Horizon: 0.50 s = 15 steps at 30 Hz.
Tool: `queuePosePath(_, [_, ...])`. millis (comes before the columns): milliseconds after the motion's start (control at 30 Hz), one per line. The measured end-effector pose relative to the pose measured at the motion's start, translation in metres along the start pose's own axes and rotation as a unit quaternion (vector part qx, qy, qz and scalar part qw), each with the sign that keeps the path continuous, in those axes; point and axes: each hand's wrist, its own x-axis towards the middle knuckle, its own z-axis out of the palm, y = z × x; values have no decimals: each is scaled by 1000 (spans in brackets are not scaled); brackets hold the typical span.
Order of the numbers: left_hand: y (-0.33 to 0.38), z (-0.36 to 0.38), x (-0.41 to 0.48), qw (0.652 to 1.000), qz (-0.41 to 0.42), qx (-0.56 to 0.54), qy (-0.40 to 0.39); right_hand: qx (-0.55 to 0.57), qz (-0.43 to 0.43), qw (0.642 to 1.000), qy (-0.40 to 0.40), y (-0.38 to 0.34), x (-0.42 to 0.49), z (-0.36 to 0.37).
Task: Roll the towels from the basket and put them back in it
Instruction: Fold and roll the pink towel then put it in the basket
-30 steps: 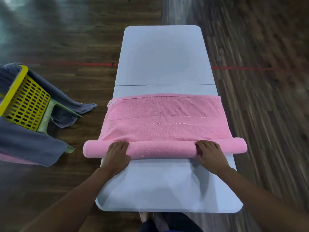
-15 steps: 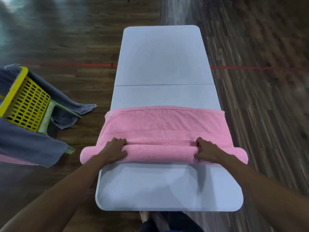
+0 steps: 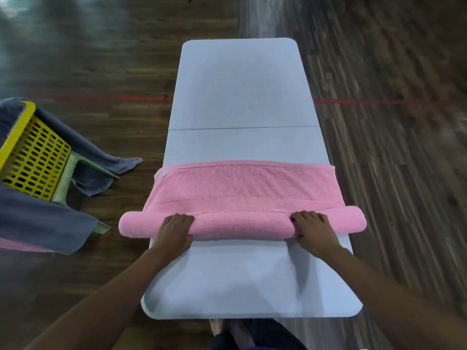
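Head view is showing a pink towel [image 3: 247, 188] lying crosswise on the near half of the grey desk [image 3: 240, 92]. The towel's near part is sitting wound into a thick roll [image 3: 240, 224]. Its far part is lying flat, with a stitched band running across it and a small white tag [image 3: 163, 174] showing at the far left corner. The far hem is lying straight, on the near side of the seam that crosses the desk. Both ends of the roll are overhanging the desk's side edges, the left end more than the right.

I am holding the roll with my left grip [image 3: 174, 231] toward its left end, fingers curling over the top of it. My right grip [image 3: 313, 231] is doing the same toward the right end, fingers likewise bending over the roll. Each grip is closing on the towel alone. The thumbs are lying hidden, so I cannot tell how they are placed.

At the left edge of the view, well apart from the desk, a yellow basket [image 3: 32, 157] is sitting on a pale green frame [image 3: 64, 180]. A grey towel [image 3: 38, 221] is hanging over its rim and down toward the wooden floor [image 3: 101, 59]. A red line [image 3: 113, 98] is running across the floor and passing behind the desk.
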Motion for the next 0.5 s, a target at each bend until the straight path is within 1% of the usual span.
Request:
queuePosePath(33, [2, -3, 1, 1000, -5, 1, -14, -10, -4, 1000, -27, -2, 5, -6])
queuePosePath(67, [4, -7, 2, 999, -9, 3, -47, -15, -13, 998, -59, -3, 9, -12])
queuePosePath(167, [3, -14, 4, 987, -32, -49, -150, 39, -3, 986, -162, -2, 16, -30])
queuePosePath(200, [1, -14, 4, 985, -36, -66, -157, 59, 11, 981, -185, 0, 18, -32])
queuePosePath(233, [-2, -12, 4, 988, -32, -61, -139, 67, 21, 979, -193, 1, 19, -32])
queuePosePath(267, [-4, -11, 4, 993, -31, -40, -103, 57, 28, 981, -181, 2, 20, -29])
queuePosePath(300, [-4, -9, 3, 997, -36, -24, -63, 38, 31, 989, -140, 2, 20, -23])
queuePosePath(367, [1, -5, 0, 999, -32, -27, 31, 4, 30, 1000, 1, 0, 18, -12])
queuePosePath(400, [4, -4, -2, 997, -25, -33, 67, -1, 25, 997, 70, -2, 16, -8])
queuePosePath(433, [6, -2, -5, 995, -15, -37, 91, -2, 13, 993, 118, -4, 13, -4])
queuePosePath(500, [5, 8, -13, 994, 1, -38, 105, 6, -14, 990, 139, -6, 4, 2])
